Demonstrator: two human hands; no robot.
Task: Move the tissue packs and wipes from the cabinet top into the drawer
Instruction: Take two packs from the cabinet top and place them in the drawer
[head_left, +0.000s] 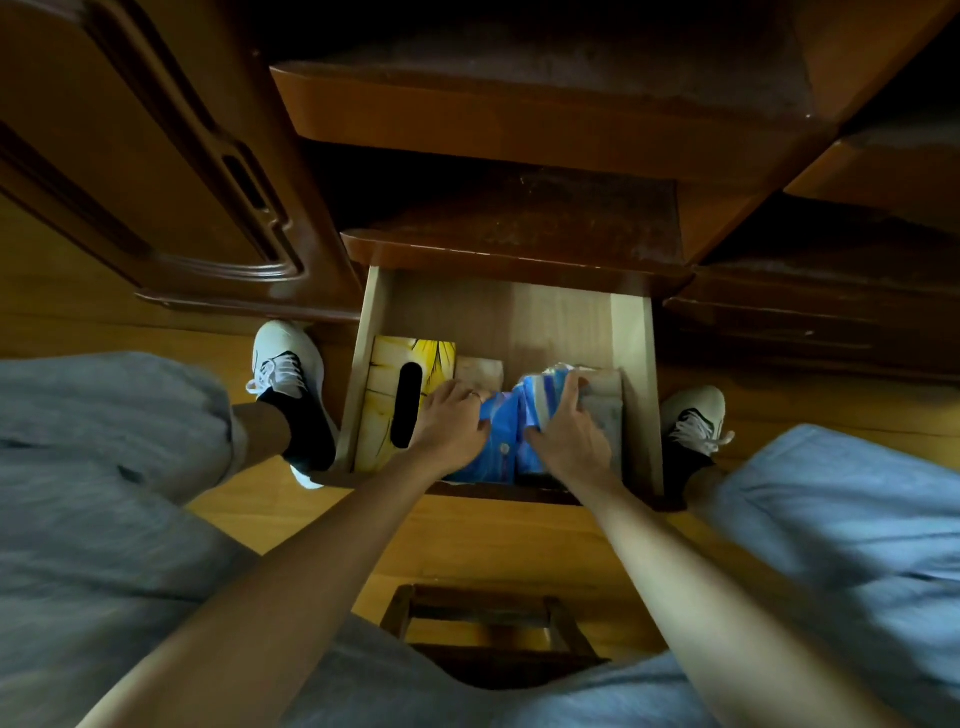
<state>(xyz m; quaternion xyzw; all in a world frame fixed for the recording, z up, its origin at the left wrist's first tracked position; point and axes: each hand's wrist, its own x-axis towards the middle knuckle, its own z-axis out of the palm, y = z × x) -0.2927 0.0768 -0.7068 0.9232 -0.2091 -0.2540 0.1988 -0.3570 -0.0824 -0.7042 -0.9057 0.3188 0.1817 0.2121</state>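
Note:
The open wooden drawer (631, 332) sits low in the cabinet, between my feet. Inside it, a yellow tissue box (384, 395) with a dark oval slot lies along the left side. Blue plastic tissue packs (506, 441) fill the middle. A pale beige pack (605, 410) lies at the right and another pale pack (479, 371) sits behind. My left hand (449, 421) rests on the left edge of the blue packs, fingers curled over them. My right hand (569, 431) presses on the blue packs' right side, its fingers spread over them.
Dark wooden cabinet shelves (519, 119) step out above the drawer, and a carved cabinet door (156, 171) stands at the left. My shoes (283, 364) flank the drawer on the wooden floor. A small wooden stool (488, 631) is under me.

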